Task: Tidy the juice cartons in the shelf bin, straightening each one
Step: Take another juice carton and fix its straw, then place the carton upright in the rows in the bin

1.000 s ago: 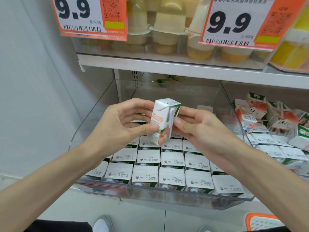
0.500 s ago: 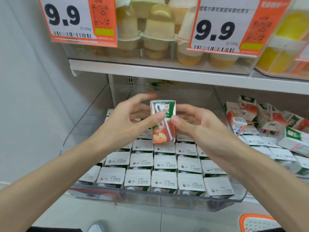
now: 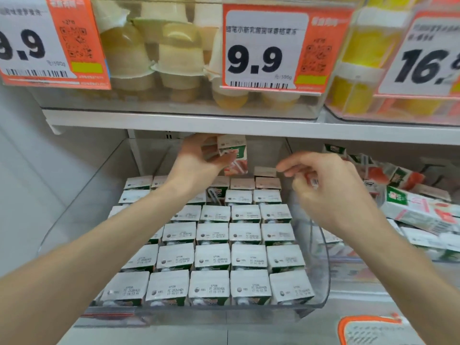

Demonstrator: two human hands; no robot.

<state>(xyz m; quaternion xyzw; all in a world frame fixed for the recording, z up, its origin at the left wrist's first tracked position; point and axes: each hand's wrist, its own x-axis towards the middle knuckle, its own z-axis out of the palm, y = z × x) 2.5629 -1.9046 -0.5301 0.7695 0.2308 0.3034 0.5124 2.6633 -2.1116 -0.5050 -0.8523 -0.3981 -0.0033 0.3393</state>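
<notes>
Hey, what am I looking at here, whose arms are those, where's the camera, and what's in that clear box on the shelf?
No machine here: a person wears a camera on the head, so you see their own two arms reaching into a shop shelf. The clear bin holds juice cartons standing in rows. The left hand grips one carton at the back of the bin. The right hand hovers beside it, fingers curled; blur hides whether it holds anything. Price tags hang above.

Rear of bin [image 3: 321, 282] open; upper shelf [image 3: 273, 131] close overhead; cartons [image 3: 211, 260] pack front.
</notes>
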